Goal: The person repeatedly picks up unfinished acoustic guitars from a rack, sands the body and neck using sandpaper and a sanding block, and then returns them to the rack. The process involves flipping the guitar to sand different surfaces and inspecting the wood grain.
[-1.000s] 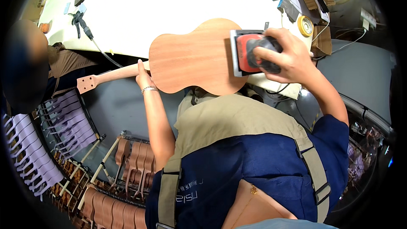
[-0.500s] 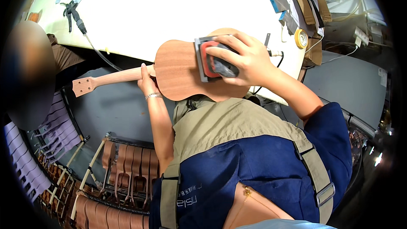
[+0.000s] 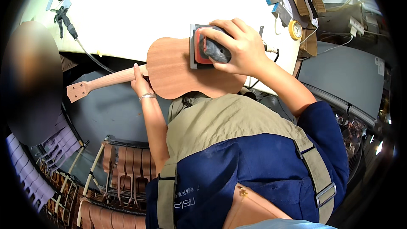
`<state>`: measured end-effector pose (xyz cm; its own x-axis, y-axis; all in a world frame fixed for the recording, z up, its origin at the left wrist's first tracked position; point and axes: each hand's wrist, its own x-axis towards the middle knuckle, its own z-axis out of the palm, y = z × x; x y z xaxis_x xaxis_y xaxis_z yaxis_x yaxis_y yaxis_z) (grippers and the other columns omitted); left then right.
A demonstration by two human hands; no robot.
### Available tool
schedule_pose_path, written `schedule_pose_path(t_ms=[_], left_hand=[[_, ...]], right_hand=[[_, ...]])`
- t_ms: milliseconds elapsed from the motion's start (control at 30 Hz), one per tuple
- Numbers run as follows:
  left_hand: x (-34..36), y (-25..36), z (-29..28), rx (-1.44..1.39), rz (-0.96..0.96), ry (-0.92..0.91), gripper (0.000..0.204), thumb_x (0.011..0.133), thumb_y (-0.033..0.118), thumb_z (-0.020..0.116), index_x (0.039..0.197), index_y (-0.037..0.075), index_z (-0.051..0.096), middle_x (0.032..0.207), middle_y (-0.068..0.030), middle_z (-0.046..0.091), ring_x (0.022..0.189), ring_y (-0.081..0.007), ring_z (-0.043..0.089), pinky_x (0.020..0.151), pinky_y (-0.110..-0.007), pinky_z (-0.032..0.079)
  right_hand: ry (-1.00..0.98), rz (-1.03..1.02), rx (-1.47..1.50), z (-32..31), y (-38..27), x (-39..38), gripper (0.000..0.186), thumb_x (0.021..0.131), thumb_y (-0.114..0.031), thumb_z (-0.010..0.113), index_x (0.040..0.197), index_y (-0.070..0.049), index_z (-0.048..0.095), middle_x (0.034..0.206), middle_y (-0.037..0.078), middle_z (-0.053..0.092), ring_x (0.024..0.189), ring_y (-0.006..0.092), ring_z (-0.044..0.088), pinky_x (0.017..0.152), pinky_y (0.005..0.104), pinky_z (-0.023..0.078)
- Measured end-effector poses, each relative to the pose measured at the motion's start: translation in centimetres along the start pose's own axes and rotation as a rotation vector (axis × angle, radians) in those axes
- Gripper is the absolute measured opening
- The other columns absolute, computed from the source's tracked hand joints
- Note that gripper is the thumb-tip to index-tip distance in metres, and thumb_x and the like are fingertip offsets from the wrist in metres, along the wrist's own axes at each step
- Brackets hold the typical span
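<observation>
An unfinished wooden ukulele (image 3: 171, 65) lies with its flat back up, between my body and the table's front edge. Its neck points left, ending in a headstock with several small holes. My left hand (image 3: 141, 83), with a bracelet at the wrist, wraps round the neck where it meets the body. On the right part of the back rests a handheld power sander (image 3: 217, 51), black and red with a flat rectangular pad. From above, my right hand (image 3: 242, 46) grips the sander, fingers curled over its top. The body's far right part is hidden behind that hand and forearm.
A white table (image 3: 140, 12) spreads ahead, with an air blow gun (image 3: 63, 21) and hose at left. Tape rolls (image 3: 295, 30), sanding blocks and cardboard lie at right. Racks of wooden parts (image 3: 127, 165) stand lower left. A blurred person (image 3: 32, 80) is at far left.
The sander and my right hand have moved slightly up along the ukulele's back. The whole view has shifted a little, carrying the ukulele and table items leftward. Both grips are unchanged.
</observation>
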<state>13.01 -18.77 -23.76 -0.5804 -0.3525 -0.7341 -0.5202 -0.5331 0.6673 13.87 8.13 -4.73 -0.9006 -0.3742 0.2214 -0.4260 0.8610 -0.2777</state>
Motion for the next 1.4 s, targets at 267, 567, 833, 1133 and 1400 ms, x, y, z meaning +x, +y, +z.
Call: schedule_pose_path(t_ms=[267,567,833,1133,1400], left_hand=[[-0.2,-0.2,-0.1,0.010,0.032,0.010,0.036,0.083,0.028,0.062,0.093,-0.006,0.052,0.085,-0.0107,0.059,0.069,-0.0174,0.060,0.056,-0.031,0.052],[2.1,-1.6,-1.6,-0.059,0.025,-0.101,0.051,0.080,0.036,0.064,0.095,-0.011,0.052,0.090,-0.0150,0.060,0.074,-0.0224,0.062,0.060,-0.035,0.054],[0.7,-0.8,-0.7,0.051,0.030,-0.030,0.052,0.079,0.037,0.065,0.097,-0.009,0.050,0.089,-0.0139,0.059,0.072,-0.0208,0.061,0.056,-0.033,0.054],[2.3,-1.2,-2.0,0.015,-0.003,-0.160,0.051,0.079,0.039,0.065,0.099,-0.006,0.052,0.091,-0.0116,0.061,0.077,-0.0209,0.061,0.066,-0.035,0.053],[2.5,0.4,-4.3,-0.136,-0.142,-0.411,0.040,0.079,0.045,0.062,0.088,0.006,0.055,0.083,-0.0048,0.061,0.073,-0.0162,0.060,0.056,-0.028,0.051]], right_hand=[[-0.094,0.001,0.008,-0.9,-2.5,-3.0,0.062,0.046,-0.022,0.074,0.106,-0.018,0.058,0.105,0.006,0.056,0.083,0.0244,0.054,0.064,0.0333,0.048],[0.011,-0.012,0.067,1.5,-4.3,1.0,0.056,0.052,-0.025,0.073,0.105,-0.019,0.057,0.099,0.004,0.056,0.081,0.0233,0.055,0.066,0.0356,0.047],[0.060,0.360,-0.116,-3.0,3.4,-8.0,0.061,0.053,-0.024,0.073,0.111,-0.022,0.056,0.106,0.008,0.054,0.089,0.0273,0.053,0.075,0.0368,0.046],[0.254,0.750,-0.253,-7.8,7.0,-21.6,0.039,0.060,-0.018,0.070,0.095,-0.015,0.055,0.111,0.010,0.047,0.102,0.0324,0.046,0.087,0.0397,0.039],[1.264,1.152,0.831,-3.5,16.8,-32.5,0.040,0.075,-0.013,0.068,0.110,-0.009,0.048,0.100,0.006,0.056,0.091,0.0158,0.055,0.077,0.0315,0.047]])
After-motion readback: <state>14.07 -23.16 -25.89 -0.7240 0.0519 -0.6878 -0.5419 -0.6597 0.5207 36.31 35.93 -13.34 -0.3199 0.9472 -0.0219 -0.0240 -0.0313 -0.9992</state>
